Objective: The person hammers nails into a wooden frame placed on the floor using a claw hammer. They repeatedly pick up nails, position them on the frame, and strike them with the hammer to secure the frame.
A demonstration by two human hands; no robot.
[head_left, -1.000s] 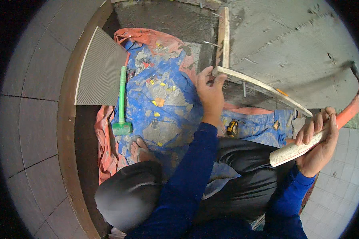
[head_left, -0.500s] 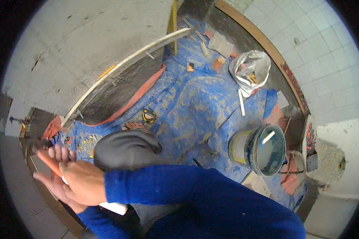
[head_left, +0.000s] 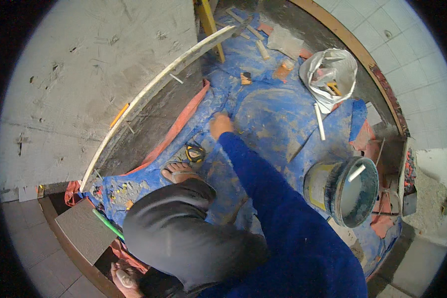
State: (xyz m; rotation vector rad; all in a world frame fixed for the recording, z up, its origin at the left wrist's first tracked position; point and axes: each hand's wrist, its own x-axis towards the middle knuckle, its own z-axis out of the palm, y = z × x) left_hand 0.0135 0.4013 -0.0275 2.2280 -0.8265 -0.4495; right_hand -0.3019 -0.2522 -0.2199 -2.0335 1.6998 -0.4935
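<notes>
1. Pale handle [head_left: 127, 279] is showing only its end at lower left; the left hand [head_left: 119, 281] is wrapping its grip around it, and a loose hold could let it slip.
2. The right hand [head_left: 220, 125] is reaching low over the blue tarp [head_left: 270, 126]; I cannot tell whether its grip is holding anything.
3. The tape measure [head_left: 195, 153] is lying just beside a sandalled foot [head_left: 179, 173]; one shuffle could kick it.
4. The tarp is wrinkling under grit, possibly causing a stumble.
5. Pale tiles [head_left: 366, 32] are edging the room.
</notes>
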